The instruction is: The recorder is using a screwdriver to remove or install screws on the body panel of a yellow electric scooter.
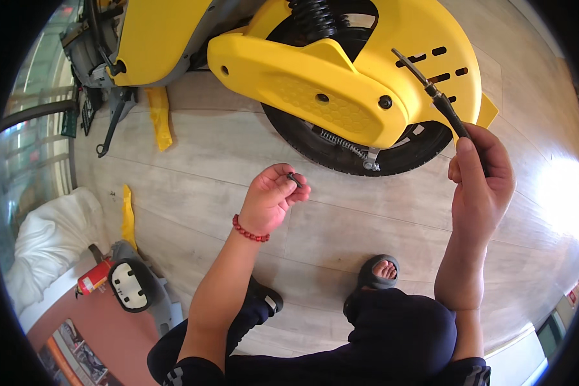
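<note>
My left hand [275,196], with a red bead bracelet at the wrist, pinches a small black fastener [294,180] between thumb and fingertips. Whether it is a screw or a clip is too small to tell. On the right, my right hand [486,174] is closed round the dark handle of a screwdriver [441,98]. The tool's metal shaft points up and to the left, in front of the yellow rear fender [424,29] of a scooter. Across the scooter's wheel runs a yellow side cover [302,87] with a black round plug [385,101] near its right end.
Below the cover shows the black rear tyre [341,161]. The kickstand [114,125] reaches toward the wooden floor [199,148]. Yellow strips [159,119] lie on the floor at left. A red fire extinguisher [95,278], a grey part and white cloth [55,238] are at lower left.
</note>
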